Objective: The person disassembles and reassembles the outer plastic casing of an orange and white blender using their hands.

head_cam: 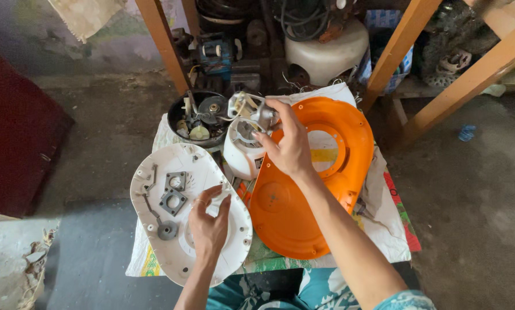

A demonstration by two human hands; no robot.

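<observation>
Hands: both bare and reaching in from below, over a low work surface covered with a white cloth point(383, 224).
Left hand point(210, 224): rested on the white oval cover point(154, 229), fingers curled loosely around a small white piece at the cover's middle.
Right hand point(289, 146): fingers closed on a small metal motor part point(256, 112), held above the white cylindrical housing point(241, 152).
White cover: lay flat at left, inner side up, with square grey fittings on it.
Orange cover point(292, 212): lay at right, just beside the white one, partly under the right forearm.
Black bowl point(200, 117): stood behind, filled with small parts.
</observation>
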